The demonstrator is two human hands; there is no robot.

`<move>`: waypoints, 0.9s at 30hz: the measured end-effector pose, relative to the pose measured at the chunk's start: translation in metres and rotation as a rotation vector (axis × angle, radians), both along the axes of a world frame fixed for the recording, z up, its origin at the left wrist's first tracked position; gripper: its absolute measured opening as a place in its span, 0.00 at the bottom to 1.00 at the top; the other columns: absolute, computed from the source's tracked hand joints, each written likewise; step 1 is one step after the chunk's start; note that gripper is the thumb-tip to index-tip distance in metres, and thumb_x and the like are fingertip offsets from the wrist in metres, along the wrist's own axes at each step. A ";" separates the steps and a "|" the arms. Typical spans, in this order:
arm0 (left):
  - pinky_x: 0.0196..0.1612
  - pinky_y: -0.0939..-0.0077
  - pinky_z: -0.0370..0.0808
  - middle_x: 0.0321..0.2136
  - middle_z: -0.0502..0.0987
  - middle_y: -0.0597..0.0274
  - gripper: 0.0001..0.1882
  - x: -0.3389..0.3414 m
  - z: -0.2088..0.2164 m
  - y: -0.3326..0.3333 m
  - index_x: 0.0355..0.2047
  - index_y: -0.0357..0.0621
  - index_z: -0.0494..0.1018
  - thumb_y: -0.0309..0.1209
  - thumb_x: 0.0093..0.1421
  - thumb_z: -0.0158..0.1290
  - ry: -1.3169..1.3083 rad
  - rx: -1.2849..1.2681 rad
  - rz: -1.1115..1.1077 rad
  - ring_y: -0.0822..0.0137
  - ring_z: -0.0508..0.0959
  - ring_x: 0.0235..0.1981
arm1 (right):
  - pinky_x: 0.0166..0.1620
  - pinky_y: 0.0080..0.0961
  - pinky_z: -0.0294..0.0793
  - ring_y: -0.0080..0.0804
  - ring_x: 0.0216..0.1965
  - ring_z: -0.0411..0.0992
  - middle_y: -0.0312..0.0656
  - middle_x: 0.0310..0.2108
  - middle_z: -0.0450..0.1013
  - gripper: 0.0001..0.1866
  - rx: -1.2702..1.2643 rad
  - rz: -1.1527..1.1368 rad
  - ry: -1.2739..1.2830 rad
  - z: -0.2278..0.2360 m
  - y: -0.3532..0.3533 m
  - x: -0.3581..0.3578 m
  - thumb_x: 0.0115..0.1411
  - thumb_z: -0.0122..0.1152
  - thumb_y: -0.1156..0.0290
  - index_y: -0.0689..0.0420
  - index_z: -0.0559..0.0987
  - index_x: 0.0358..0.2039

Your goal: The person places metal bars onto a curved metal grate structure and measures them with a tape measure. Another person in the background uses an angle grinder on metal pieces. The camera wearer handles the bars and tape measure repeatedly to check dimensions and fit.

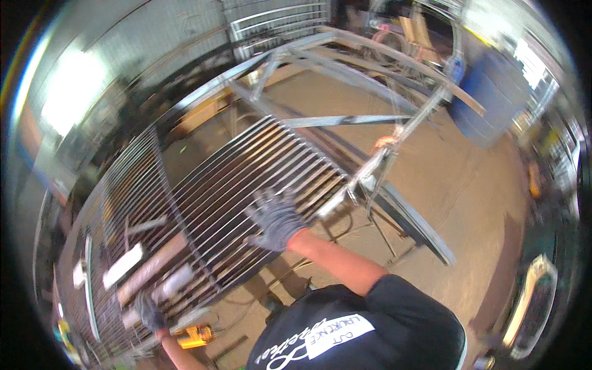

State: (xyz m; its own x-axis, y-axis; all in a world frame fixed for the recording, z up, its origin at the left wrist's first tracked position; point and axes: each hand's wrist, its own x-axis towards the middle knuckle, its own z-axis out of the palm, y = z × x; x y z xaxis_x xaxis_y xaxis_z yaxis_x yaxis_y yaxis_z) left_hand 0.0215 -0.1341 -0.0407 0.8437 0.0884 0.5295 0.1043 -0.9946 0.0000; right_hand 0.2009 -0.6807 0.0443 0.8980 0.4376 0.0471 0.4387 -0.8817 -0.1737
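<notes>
My right hand (277, 222), in a grey knit glove, is spread over a metal bar grate (228, 191). Its fingers are apart and it holds nothing; whether it presses on the bars I cannot tell. At the lower left my gloved left hand (151, 314) is at the near end of a pale tube (172, 283) lying on the grate. Its fingers are blurred, so a grip cannot be made out. Beyond that tube rest a longer brownish pipe (151, 268) and a white block-like piece (123, 266).
Behind the grate, a frame of square metal tubing (345, 120) reaches to the right. A blue drum (493, 95) stands at the far right. Near my left forearm is a yellow tool (196, 336). A metal channel (416, 225) juts out at the right over the brown floor (459, 179).
</notes>
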 end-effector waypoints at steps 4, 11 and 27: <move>0.68 0.58 0.63 0.60 0.74 0.49 0.28 -0.007 0.011 -0.018 0.57 0.45 0.74 0.37 0.57 0.63 0.243 -0.242 0.224 0.47 0.69 0.64 | 0.72 0.60 0.45 0.58 0.72 0.53 0.54 0.71 0.58 0.41 0.183 0.064 -0.154 -0.013 0.002 -0.003 0.54 0.64 0.37 0.47 0.74 0.64; 0.68 0.51 0.60 0.55 0.77 0.51 0.20 0.002 0.028 -0.034 0.47 0.46 0.80 0.45 0.63 0.53 0.039 -0.157 0.287 0.48 0.71 0.60 | 0.71 0.63 0.42 0.54 0.74 0.49 0.51 0.74 0.53 0.44 -0.123 -0.052 -0.050 0.002 0.022 -0.013 0.58 0.58 0.32 0.45 0.70 0.68; 0.67 0.49 0.61 0.50 0.79 0.51 0.23 -0.001 0.044 -0.050 0.49 0.46 0.80 0.50 0.65 0.52 -0.122 -0.299 0.267 0.46 0.71 0.60 | 0.71 0.64 0.43 0.50 0.75 0.47 0.51 0.75 0.48 0.42 -0.127 -0.071 -0.087 -0.014 0.016 -0.004 0.59 0.64 0.41 0.48 0.67 0.69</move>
